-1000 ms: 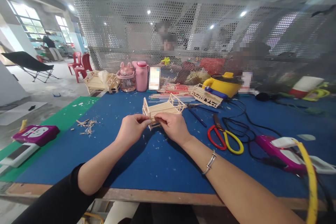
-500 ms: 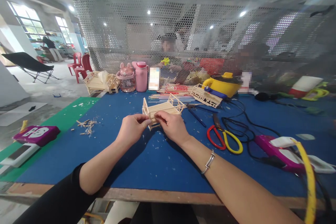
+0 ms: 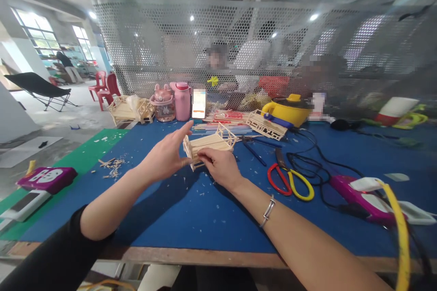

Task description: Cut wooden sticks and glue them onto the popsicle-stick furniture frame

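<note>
A small bed-shaped model of pale wooden sticks (image 3: 211, 142) stands on the blue table mat, with an upright frame at each end. My right hand (image 3: 221, 167) pinches its near edge; the fingertips hide whatever small piece may be between them. At the model's left end, my left hand (image 3: 165, 153) is open, its fingers raised and spread from the thumb. That thumb's tip lies close to the left end frame; whether it touches I cannot tell.
Right of the model lie scissors (image 3: 290, 182), pliers (image 3: 254, 151) and black cables. Stick offcuts (image 3: 114, 167) lie to the left. Behind are loose sticks, a stick frame (image 3: 266, 125), a yellow pot (image 3: 290, 111), pink bottles (image 3: 183, 102) and a larger stick model (image 3: 128, 111). Beyond the perforated screen sit people.
My left hand has let go of the model's left end, opened its fingers and drawn back to the left. My right hand keeps its pinch, shifted slightly left with the model.
</note>
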A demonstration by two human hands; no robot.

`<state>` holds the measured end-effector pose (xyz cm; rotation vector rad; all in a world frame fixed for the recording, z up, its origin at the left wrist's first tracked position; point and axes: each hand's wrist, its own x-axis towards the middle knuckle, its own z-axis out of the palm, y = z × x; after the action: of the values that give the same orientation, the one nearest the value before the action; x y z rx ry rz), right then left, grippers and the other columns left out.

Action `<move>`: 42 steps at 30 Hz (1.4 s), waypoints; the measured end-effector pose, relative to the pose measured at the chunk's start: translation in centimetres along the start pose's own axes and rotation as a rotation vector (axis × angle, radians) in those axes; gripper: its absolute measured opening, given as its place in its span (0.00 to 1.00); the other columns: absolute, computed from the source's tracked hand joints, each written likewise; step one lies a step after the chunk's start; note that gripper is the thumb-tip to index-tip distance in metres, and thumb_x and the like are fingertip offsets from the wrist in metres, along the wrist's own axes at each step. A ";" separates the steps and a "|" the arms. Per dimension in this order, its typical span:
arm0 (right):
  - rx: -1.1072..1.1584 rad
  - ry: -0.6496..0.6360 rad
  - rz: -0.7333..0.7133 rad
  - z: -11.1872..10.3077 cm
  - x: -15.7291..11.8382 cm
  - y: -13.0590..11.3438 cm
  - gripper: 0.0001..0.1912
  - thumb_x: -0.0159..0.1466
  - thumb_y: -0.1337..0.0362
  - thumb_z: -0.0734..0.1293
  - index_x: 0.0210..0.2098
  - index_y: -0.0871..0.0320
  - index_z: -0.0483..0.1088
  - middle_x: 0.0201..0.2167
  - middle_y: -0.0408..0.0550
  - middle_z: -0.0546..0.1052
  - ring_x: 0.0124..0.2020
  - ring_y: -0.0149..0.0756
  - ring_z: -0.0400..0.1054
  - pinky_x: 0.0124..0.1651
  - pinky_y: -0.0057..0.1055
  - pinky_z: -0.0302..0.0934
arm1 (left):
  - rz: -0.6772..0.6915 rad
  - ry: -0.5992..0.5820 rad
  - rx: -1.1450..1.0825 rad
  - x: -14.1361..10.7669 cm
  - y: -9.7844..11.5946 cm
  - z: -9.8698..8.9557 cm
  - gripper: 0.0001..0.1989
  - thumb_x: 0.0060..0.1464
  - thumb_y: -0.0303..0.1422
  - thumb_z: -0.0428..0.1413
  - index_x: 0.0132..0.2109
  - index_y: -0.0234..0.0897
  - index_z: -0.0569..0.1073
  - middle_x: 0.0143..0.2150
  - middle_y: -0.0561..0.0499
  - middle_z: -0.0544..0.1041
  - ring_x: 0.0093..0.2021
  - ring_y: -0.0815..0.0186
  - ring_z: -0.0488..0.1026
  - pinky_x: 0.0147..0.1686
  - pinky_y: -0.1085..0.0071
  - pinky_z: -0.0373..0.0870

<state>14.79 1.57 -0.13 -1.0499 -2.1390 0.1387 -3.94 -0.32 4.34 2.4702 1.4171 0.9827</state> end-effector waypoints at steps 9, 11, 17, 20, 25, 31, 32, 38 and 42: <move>-0.031 0.022 0.069 0.2 -0.1 -0.1 0.08 0.61 0.68 0.61 0.35 0.54 0.71 0.29 0.42 0.78 0.30 0.32 0.70 0.33 0.24 0.56 | 0.078 -0.291 0.137 2.9 0.9 0.5 0.32 0.50 0.34 0.54 0.62 0.42 0.57 0.33 0.49 0.78 0.30 0.63 0.72 0.28 0.73 0.59; -0.024 0.028 0.083 0.3 -0.1 -0.1 0.07 0.61 0.67 0.61 0.35 0.54 0.70 0.28 0.42 0.77 0.30 0.32 0.70 0.33 0.24 0.56 | 0.075 -0.297 0.099 2.8 0.9 0.5 0.32 0.50 0.33 0.53 0.63 0.42 0.56 0.32 0.50 0.78 0.30 0.63 0.72 0.28 0.74 0.60; -0.001 0.040 0.063 0.8 0.0 0.2 0.06 0.61 0.68 0.61 0.35 0.55 0.70 0.29 0.43 0.77 0.31 0.32 0.70 0.34 0.25 0.56 | 0.045 -0.312 0.032 2.4 0.8 0.2 0.34 0.52 0.34 0.52 0.65 0.42 0.50 0.32 0.50 0.77 0.31 0.63 0.73 0.28 0.74 0.61; 0.013 0.032 0.045 0.6 0.0 0.0 0.07 0.61 0.69 0.61 0.37 0.56 0.69 0.30 0.44 0.78 0.31 0.33 0.71 0.34 0.25 0.58 | 0.060 -0.296 0.049 2.2 0.9 0.3 0.35 0.53 0.33 0.51 0.65 0.41 0.48 0.32 0.50 0.77 0.31 0.63 0.72 0.28 0.74 0.60; -0.057 0.048 -0.070 -2.7 -0.4 -0.4 0.09 0.61 0.69 0.60 0.38 0.55 0.70 0.34 0.45 0.78 0.34 0.34 0.72 0.36 0.26 0.59 | 0.059 -0.285 0.056 2.0 0.8 0.3 0.36 0.52 0.30 0.49 0.66 0.40 0.44 0.31 0.52 0.76 0.29 0.66 0.70 0.28 0.74 0.61; -0.026 0.204 0.209 -8.6 -0.6 2.0 0.09 0.59 0.62 0.63 0.39 0.57 0.70 0.27 0.44 0.77 0.26 0.31 0.69 0.30 0.26 0.59 | 0.067 -0.271 0.078 2.0 0.6 0.5 0.35 0.51 0.29 0.49 0.65 0.41 0.46 0.31 0.53 0.75 0.30 0.67 0.70 0.29 0.74 0.62; -0.047 0.077 0.235 -9.0 -0.6 2.4 0.08 0.59 0.62 0.63 0.36 0.57 0.71 0.25 0.43 0.76 0.24 0.31 0.68 0.29 0.26 0.58 | 0.068 -0.267 0.084 2.0 0.6 0.6 0.35 0.51 0.29 0.49 0.65 0.41 0.46 0.32 0.53 0.75 0.30 0.66 0.70 0.29 0.74 0.62; -0.202 -0.603 0.149 -7.6 -0.8 2.4 0.08 0.56 0.64 0.66 0.34 0.52 0.77 0.30 0.42 0.79 0.30 0.34 0.71 0.30 0.26 0.55 | 0.083 -0.273 0.103 2.1 0.6 1.0 0.35 0.51 0.27 0.48 0.65 0.40 0.46 0.33 0.52 0.75 0.30 0.67 0.70 0.30 0.73 0.62; -0.331 -0.702 0.076 -5.7 -0.5 1.6 0.08 0.55 0.66 0.67 0.34 0.51 0.77 0.33 0.43 0.80 0.36 0.37 0.71 0.32 0.27 0.55 | 0.081 -0.270 0.108 2.2 0.7 1.0 0.35 0.51 0.27 0.48 0.65 0.39 0.47 0.35 0.52 0.76 0.31 0.67 0.70 0.30 0.73 0.62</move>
<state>19.79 1.02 3.06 -1.4253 -2.8185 0.2189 -2.13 1.24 4.90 2.6335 1.3238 0.5691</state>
